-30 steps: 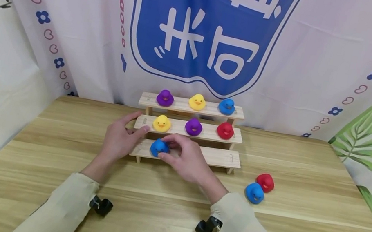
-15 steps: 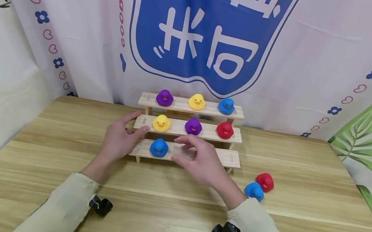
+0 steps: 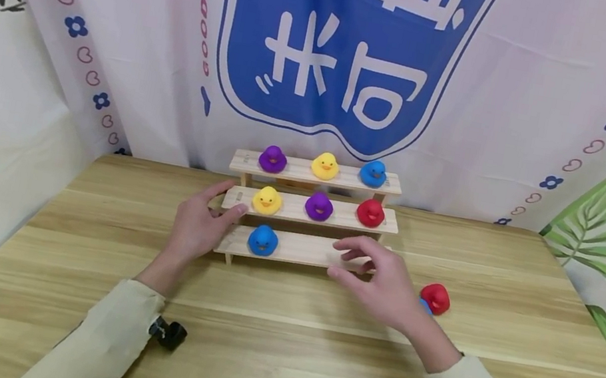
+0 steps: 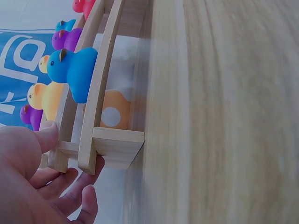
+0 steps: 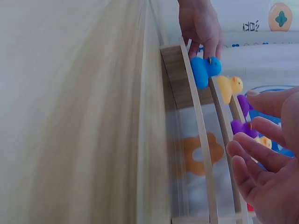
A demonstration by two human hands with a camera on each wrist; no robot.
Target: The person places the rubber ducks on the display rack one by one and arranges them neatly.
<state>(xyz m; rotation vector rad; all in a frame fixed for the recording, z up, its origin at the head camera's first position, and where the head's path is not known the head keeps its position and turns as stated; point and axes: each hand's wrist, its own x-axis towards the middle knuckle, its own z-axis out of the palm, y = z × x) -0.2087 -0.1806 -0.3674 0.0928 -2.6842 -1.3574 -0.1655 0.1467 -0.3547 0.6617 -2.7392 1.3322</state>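
A three-tier wooden display stand holds rubber ducks in rows. My left hand grips its left end; in the left wrist view the thumb lies by the middle tier, with fingers around the ends of the tiers. On the lowest tier, toward the left, sits a blue duck. My right hand, fingers loosely bent and holding nothing, hovers over that tier's right end. Past it on the table lie a red duck and another blue duck, mostly hidden by the hand.
The middle tier carries a yellow duck, a purple duck and a red one. Purple, yellow and blue ducks stand on the top tier. Behind the wooden table hangs a printed curtain.
My right hand has let go of the blue duck on the lowest tier and moved right, toward the loose ducks. The left hand keeps its place on the stand.
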